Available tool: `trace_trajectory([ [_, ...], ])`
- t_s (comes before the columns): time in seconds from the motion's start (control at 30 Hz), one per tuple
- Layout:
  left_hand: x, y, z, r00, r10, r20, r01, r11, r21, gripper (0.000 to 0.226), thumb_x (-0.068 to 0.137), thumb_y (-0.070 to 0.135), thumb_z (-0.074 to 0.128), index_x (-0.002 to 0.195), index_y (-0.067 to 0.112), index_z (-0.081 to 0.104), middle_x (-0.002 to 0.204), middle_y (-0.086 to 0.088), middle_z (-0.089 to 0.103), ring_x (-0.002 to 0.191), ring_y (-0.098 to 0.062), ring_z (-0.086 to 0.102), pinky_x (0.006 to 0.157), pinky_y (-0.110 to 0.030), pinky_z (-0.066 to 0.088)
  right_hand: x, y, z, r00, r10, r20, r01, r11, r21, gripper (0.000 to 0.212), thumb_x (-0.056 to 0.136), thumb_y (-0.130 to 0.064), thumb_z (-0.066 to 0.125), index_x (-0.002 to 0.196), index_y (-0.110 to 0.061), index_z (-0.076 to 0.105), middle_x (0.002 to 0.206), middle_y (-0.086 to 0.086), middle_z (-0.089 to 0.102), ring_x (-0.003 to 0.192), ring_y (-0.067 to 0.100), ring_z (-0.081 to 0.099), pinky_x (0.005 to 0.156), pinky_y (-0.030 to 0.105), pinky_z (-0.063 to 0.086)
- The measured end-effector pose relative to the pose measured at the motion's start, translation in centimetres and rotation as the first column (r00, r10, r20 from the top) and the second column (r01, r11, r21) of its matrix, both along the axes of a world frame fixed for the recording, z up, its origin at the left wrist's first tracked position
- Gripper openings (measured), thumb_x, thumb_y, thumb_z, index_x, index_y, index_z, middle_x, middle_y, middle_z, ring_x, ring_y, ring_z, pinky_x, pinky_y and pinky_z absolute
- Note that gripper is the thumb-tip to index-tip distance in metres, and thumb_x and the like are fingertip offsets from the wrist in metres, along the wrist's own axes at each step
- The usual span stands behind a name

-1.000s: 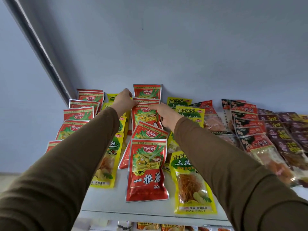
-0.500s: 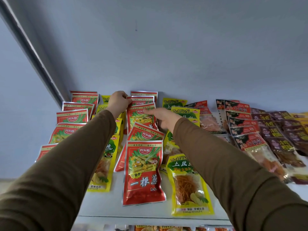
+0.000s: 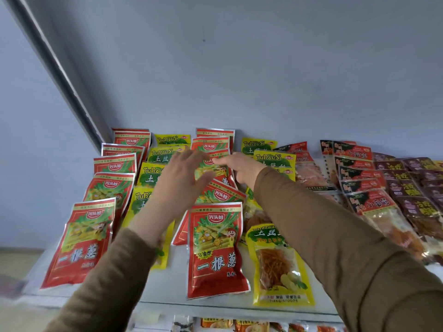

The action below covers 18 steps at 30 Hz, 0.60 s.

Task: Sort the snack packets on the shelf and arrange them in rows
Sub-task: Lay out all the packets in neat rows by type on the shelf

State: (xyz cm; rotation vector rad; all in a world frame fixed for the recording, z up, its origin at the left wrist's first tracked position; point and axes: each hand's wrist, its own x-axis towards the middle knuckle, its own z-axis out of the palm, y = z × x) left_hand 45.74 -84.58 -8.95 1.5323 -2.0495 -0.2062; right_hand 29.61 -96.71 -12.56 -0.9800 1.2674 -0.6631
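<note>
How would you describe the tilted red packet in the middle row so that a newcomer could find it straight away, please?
Start at the white shelf and find the middle column of red packets running back to the wall. Behind the frontmost upright red packet lies the tilted red packet, just below the left hand. Unlike its straight neighbours, it sits skewed, its top turned to the right.

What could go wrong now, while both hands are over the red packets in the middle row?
1. The left hand hangs open and blurred above the middle row; a quick sweep might knock the tilted red packet further askew.
2. The front red packet and the yellow packet lie close to the shelf edge; a sleeve could drag them off.
</note>
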Motion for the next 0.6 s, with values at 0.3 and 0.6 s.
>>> trace_trajectory([
  [0.3,-1.8,7.6,-6.8,0.935,-0.123,0.333,0.02,0.955,0.296,0.09,0.085,0.09,0.017,0.161,0.045,0.007,0.17,0.006,-0.021,0.152,-0.018,-0.032,0.127,-0.05,-0.008,0.4,0.8,1.4,0.996,-0.058,-0.075,0.05,0.993,-0.103,0.037,0.09,-0.013,0.075,0.124,-0.004,0.064,0.131,0.012,0.065,0.126,0.029,0.057,0.104,0.041,0.046],
  [0.6,-2.1,8.6,-6.2,0.948,0.056,0.314,-0.057,0.998,-0.006,0.079,0.089,0.083,0.04,0.143,0.024,0.049,0.154,-0.007,0.041,0.145,-0.034,0.034,0.115,-0.053,0.033,-3.4,7.2,3.9,0.433,-0.038,-0.901,-0.634,0.697,-0.334,0.025,0.091,-0.044,0.066,0.102,-0.021,0.061,0.095,-0.007,0.064,0.086,0.014,0.062,0.07,0.03,0.052],
])
